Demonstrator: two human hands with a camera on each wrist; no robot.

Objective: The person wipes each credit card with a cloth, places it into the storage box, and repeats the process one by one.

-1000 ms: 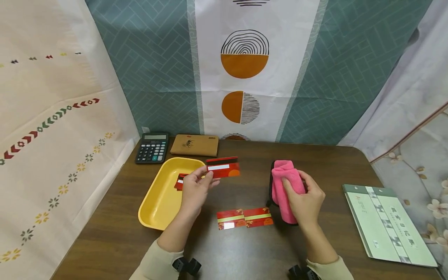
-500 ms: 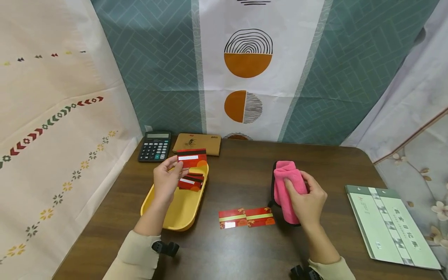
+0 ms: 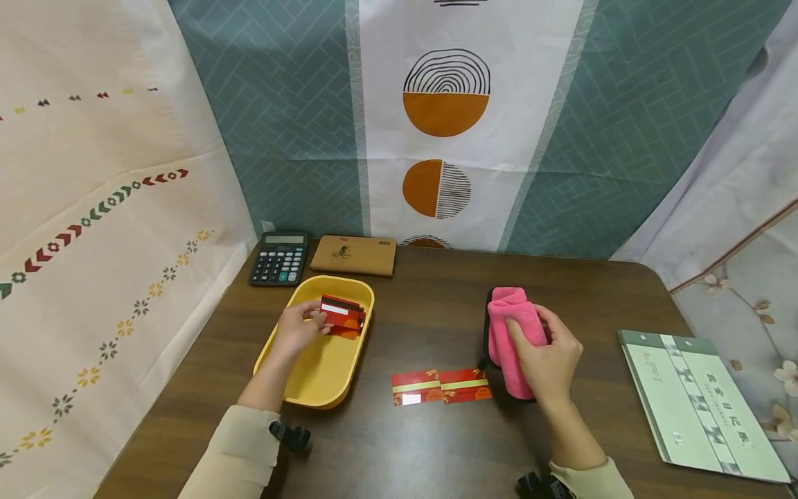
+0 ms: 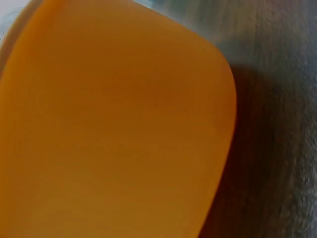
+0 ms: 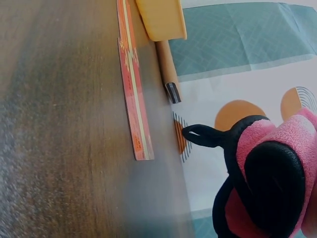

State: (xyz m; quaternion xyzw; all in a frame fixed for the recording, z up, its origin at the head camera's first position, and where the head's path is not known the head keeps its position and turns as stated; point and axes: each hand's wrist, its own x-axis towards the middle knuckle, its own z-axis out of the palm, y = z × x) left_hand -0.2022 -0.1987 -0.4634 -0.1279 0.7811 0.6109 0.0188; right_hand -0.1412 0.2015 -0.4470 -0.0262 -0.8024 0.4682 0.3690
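My left hand [image 3: 298,328] is low inside the yellow tray [image 3: 314,384], pinching a red card [image 3: 339,315] with a dark stripe and a white strip. More red cards [image 3: 345,333] lie beneath it on the tray's floor, partly covered. The left wrist view is filled by the tray's outer wall [image 4: 114,124], hiding the hand and card. To the right, my right hand [image 3: 553,357] grips a folded pink cloth [image 3: 508,333] with black edging. A black loop [image 5: 204,135] sticks out from that cloth in the right wrist view.
Two red cards [image 3: 441,386] with yellow bands lie side by side between the hands. Behind the tray are a calculator [image 3: 278,260] and a tan wallet [image 3: 354,256]. A green-and-white notebook [image 3: 698,405] lies at the right of the wooden table [image 3: 424,457].
My left hand has moved left and down, bringing the red card from beside the tray into it over the other cards. The right hand stays on the pink cloth.
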